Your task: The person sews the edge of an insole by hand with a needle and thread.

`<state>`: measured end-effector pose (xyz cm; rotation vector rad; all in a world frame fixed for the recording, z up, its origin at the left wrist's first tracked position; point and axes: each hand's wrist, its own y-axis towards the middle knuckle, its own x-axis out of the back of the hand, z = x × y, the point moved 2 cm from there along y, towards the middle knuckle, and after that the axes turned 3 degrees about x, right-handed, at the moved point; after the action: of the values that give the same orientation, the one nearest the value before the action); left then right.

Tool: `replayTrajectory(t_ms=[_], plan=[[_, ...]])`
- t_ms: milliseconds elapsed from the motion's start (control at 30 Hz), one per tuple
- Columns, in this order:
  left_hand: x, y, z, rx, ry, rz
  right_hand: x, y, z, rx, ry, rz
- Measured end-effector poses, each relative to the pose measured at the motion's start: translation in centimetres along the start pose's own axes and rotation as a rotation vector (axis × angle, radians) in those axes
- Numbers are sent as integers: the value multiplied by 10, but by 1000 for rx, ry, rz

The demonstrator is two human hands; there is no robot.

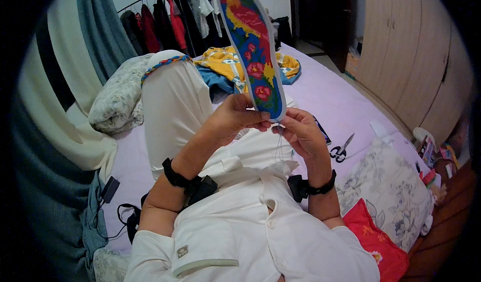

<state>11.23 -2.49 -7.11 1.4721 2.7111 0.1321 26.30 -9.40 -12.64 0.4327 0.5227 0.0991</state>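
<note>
An embroidered insole stands upright above my lap, heel end down. Its blue ground carries a red and yellow bird and pink flowers, with a white edge all round. My left hand pinches the heel's left side between thumb and fingers. At the heel's lower right edge my right hand has its fingertips closed together against the rim. Loose strands of thread hang down between the hands. Whether a needle is in the right fingers is too small to make out.
Scissors with black handles lie on the lilac bedsheet right of my right hand. A floral pillow and red cloth are at the right. Yellow patterned fabric lies beyond my raised knee. A folded quilt sits left.
</note>
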Motion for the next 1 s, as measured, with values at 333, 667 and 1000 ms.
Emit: replayTrajectory(t_ms=[333, 667, 1000], plan=[[-11, -6, -2, 3, 86, 15, 19, 16, -5, 12, 530, -28], [40, -14, -33, -239, -136, -201, 84, -32, 86, 304, 1032, 250], [60, -37, -64, -368, -258, -310, 228, -89, 100, 671, 107, -653]])
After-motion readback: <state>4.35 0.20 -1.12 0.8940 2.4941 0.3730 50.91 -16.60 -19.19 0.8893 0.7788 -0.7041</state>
